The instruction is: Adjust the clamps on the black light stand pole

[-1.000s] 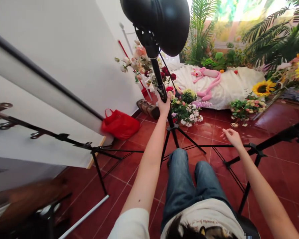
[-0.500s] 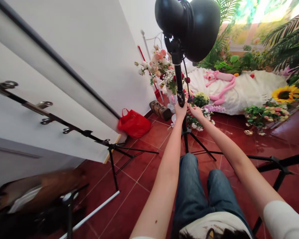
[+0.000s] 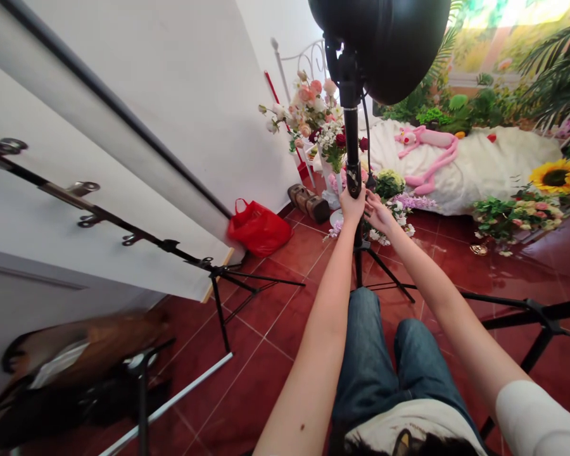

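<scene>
A black light stand [image 3: 352, 136] rises upright in front of me, with a large dark round lamp head [image 3: 389, 47] on top, cut off by the upper edge of the view. My left hand [image 3: 351, 206] is wrapped round the pole just under a collar. Close beside it on the right is my right hand [image 3: 379, 214], its fingers half curled and apart near the pole; whether they touch a knob there I cannot tell. A black cable [image 3: 368, 136] hangs along the pole. The stand's splayed legs [image 3: 392, 275] rest on the red tiles.
At left, a backdrop stand with metal clips [image 3: 132, 239] lies beside white paper. A red bag [image 3: 260, 231] sits by the wall. Flowers [image 3: 308, 104], a pink plush toy [image 3: 432, 139] on white cloth and a sunflower [image 3: 555, 176] are behind. Another black tripod [image 3: 544, 316] stands right.
The lamp head appears higher, larger and further right in the view, which has itself shifted slightly. My right hand's fingers are a little further apart. My left hand still grips the pole.
</scene>
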